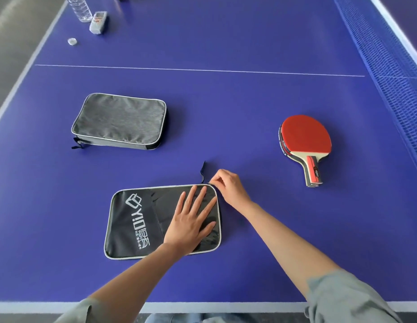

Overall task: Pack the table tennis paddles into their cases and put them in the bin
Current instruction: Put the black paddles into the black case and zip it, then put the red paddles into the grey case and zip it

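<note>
On the bench, your left hand (191,220) lies flat on the soft, floppy near case (142,220); your right hand (228,187) pinches its zipper pull (210,183). The paddles (304,145) lie stacked to the right: light, stiff, best taken by the handles.

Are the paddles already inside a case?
No, the paddles lie stacked in the open on the table, to the right of both cases, while the hands work at the near case.
</note>
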`<state>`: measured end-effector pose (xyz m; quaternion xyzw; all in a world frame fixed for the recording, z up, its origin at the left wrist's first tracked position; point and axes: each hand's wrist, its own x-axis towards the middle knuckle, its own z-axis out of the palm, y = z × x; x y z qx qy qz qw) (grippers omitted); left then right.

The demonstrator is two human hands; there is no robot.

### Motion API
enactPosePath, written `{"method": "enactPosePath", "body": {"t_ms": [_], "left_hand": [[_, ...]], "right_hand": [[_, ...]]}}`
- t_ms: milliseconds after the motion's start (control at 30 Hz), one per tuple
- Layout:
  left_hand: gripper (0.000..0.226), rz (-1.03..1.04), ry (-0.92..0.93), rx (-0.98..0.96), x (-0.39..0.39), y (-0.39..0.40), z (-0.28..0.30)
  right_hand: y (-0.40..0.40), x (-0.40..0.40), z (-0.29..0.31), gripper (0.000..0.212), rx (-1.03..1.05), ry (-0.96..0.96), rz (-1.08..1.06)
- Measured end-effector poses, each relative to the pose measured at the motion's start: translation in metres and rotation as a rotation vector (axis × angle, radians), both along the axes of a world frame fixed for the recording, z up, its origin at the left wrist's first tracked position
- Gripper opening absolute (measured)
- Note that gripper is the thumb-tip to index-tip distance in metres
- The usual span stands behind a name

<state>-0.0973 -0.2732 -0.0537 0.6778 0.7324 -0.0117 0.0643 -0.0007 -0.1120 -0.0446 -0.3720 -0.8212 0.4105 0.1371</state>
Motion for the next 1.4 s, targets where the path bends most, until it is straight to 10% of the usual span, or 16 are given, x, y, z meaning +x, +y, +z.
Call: {"method": "enactPosePath", "body": {"t_ms": [367, 800, 1400], "left_hand": [[0.052, 0.202, -0.2, 0.082, -0.016, -0.015, 0.009], [0.054, 0.222, -0.024, -0.014, -0.099, -0.061, 0.017], [0.056, 0.36, -0.202, 0.04, -0.21, -0.105, 0.026]], "right_hand": [[-0.002, -0.023, 0.011, 0.015, -0.23, -0.003, -0.137], [-0.127, -0.033, -0.016, 0.07, 0.278, -0.155, 0.089], [-0.166, -0.152, 0.002, 0.059, 0.23, -0.129, 0.082]]}}
